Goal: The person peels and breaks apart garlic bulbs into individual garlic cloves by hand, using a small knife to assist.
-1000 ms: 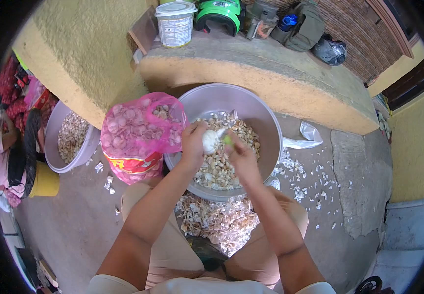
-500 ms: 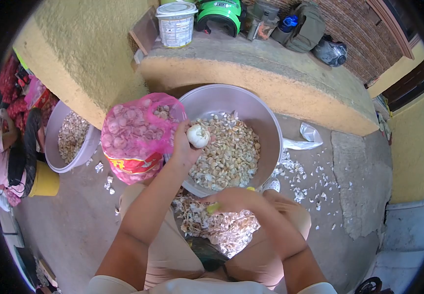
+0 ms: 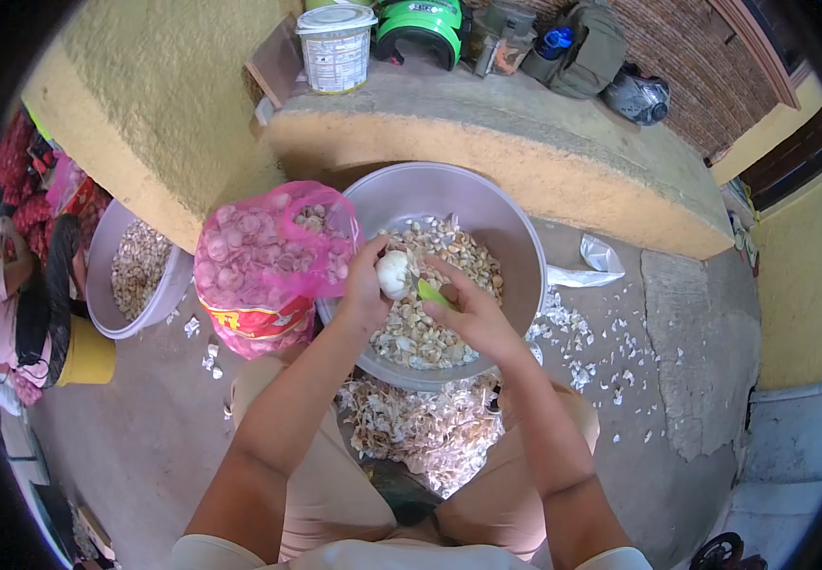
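Over the grey-purple basin (image 3: 523, 233) my left hand (image 3: 366, 288) is closed around a white garlic bulb (image 3: 394, 275). My right hand (image 3: 475, 312) grips a small knife with a green handle (image 3: 434, 294), its short blade close to the bulb's right side; whether it touches is hard to tell. Loose garlic cloves (image 3: 430, 337) lie in the basin beneath both hands. To the left, a pink mesh bag (image 3: 249, 261) full of garlic bulbs leans against the basin. A heap of papery garlic skins (image 3: 420, 427) sits between my legs.
Another basin (image 3: 112, 313) with cloves stands at left, near a seated person (image 3: 12, 294) and a yellow bucket (image 3: 88, 351). Behind runs a concrete ledge (image 3: 487, 152) bearing a white tub (image 3: 335, 52), a green helmet (image 3: 420, 33) and a backpack (image 3: 582, 57). Skins (image 3: 577, 342) litter the floor at right.
My right hand has come up from above the skin heap, bringing the knife to the bulb. My left hand has shifted slightly right and turned the garlic bulb.
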Available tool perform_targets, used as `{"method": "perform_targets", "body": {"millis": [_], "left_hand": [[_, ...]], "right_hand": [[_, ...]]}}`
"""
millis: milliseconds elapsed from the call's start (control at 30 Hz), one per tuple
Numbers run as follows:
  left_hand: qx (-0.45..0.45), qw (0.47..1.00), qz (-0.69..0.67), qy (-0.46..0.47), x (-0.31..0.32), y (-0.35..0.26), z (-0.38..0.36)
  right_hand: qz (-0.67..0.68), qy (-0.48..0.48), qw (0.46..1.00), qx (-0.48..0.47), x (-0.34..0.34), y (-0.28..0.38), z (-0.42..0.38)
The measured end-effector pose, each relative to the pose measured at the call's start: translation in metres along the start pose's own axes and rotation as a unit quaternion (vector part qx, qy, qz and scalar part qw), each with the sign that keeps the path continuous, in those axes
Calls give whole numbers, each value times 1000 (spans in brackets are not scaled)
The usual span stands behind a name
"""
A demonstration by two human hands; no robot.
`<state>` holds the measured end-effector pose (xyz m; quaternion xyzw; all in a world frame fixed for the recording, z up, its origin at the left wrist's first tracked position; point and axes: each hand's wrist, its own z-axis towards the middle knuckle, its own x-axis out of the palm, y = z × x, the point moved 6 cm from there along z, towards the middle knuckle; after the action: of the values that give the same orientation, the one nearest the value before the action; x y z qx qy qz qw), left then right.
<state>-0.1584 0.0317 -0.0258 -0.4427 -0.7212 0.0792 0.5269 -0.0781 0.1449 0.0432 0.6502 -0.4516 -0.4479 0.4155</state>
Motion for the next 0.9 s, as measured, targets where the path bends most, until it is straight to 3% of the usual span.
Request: {"method": "perform_targets", "body": {"millis": [200, 300, 400, 500, 700, 800, 900], "left_hand": [[74, 996, 29, 31, 4, -1, 0], [41, 998, 8, 39, 2, 1, 0], [25, 999, 7, 40, 3, 2, -1], [-5, 1000, -8, 0, 5, 6, -3], [-45, 997, -35, 47, 15, 12, -6], [-104, 991, 11, 81, 21, 15, -14], [-89, 993, 59, 57, 22, 15, -16]], "right_hand": [[151, 10, 988, -28, 8, 0, 5], [163, 21, 986, 24, 9, -9, 7], [165, -4, 985, -40, 9, -7, 10], [87, -65, 994, -19, 2, -19, 14], [136, -100, 986, -15, -3, -28, 17], [219, -106, 968, 60, -7, -31, 15], [285, -131, 949, 40, -10, -28, 14]]}}
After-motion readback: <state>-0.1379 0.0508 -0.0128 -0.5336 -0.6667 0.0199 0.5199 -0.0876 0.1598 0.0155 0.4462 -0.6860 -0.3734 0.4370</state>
